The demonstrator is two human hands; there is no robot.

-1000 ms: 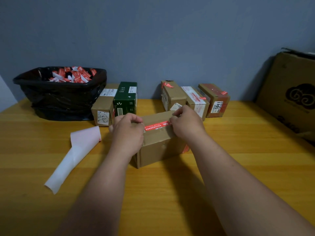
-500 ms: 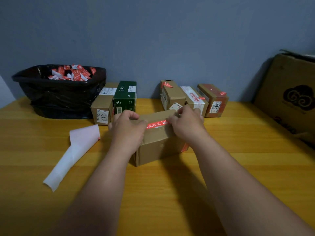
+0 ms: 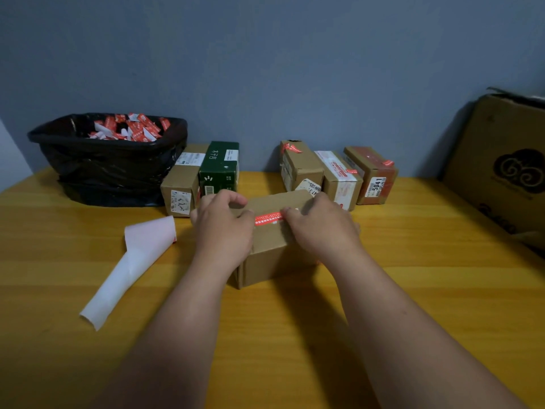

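- The cardboard box (image 3: 274,255) stands on the counter (image 3: 413,276) at mid-scene, one corner turned toward the near edge. It lies just near of the row of parcels along the wall.
- A strip of red tape (image 3: 268,217) runs left to right across the box's top, showing between the two hands.
- The left hand (image 3: 222,228) sits over the box's left top edge, knuckles up. Its fingers curl round the far-left corner and its thumb lies near the tape's left end.
- The right hand (image 3: 321,228) covers the right part of the top with fingers bent, its fingertips closed on the tape's right end.
- Both forearms reach in from the near edge and converge on the box.
- A curled white sheet (image 3: 132,261) lies on the counter to the left.
- At far left sits a black bin bag (image 3: 112,172) holding red and white scraps (image 3: 129,129).
- Just right of the bag stand a brown parcel (image 3: 184,184) and a green box (image 3: 219,169), touching each other.
- Three more parcels (image 3: 339,178) stand side by side far right of the box.
- A large carton (image 3: 507,166) leans at the right edge.
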